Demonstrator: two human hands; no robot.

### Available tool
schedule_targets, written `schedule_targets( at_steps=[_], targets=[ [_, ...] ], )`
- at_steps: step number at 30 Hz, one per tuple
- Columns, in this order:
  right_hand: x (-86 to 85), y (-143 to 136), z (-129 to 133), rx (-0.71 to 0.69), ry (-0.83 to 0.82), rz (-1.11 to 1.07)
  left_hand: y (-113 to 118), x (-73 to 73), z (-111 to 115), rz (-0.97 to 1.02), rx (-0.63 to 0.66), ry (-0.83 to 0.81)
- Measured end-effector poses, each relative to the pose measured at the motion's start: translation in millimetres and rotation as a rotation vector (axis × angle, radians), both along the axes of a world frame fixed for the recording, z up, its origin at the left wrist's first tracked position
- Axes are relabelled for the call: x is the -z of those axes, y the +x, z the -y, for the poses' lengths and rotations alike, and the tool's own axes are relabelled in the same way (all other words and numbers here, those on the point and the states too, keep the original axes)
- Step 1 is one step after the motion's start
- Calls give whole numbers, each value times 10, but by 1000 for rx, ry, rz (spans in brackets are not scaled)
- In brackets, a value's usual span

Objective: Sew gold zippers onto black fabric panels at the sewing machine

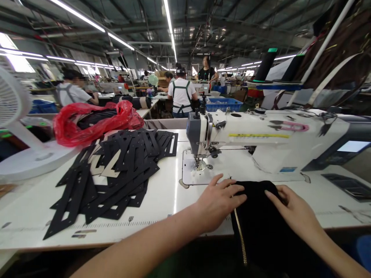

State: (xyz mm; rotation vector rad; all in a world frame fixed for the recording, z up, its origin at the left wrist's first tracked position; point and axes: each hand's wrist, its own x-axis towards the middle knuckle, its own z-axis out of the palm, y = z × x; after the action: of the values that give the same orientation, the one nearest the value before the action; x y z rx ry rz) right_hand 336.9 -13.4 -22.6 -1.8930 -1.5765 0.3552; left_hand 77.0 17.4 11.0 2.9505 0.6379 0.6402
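Black fabric (257, 216) with a gold zipper (240, 235) along its left side lies over the table's front edge and hangs down. My left hand (218, 200) rests on its upper left corner, fingers spread over the zipper's top end. My right hand (292, 208) grips the upper right edge, thumb on top and fingers curled beneath. Just beyond the fabric stands a white sewing machine (232, 127), its needle area (199, 164) a little ahead of my left hand. Nothing lies under the presser foot that I can make out.
Left on the white table (156, 208) is a pile of black cut pieces (124, 166), with a red plastic bag (95, 123) and a white fan (29, 154) behind. Thread cones (265, 65) stand at the right. Several people work farther off, one in a white shirt (181, 92).
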Motion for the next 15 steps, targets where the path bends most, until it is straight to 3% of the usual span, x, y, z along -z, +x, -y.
schedule_targets(
  at_steps=[4,8,15],
  targets=[
    [-60,-14,-24,-47,-10,15,68,-34,-263,-160,177,26],
    [-102,-19,-47,-96,-19,47,115,-53,-382,-209,192,-47],
    [-79,-90,-78,-142,-16,114,57,-131,-333,-200,170,-75]
  ],
)
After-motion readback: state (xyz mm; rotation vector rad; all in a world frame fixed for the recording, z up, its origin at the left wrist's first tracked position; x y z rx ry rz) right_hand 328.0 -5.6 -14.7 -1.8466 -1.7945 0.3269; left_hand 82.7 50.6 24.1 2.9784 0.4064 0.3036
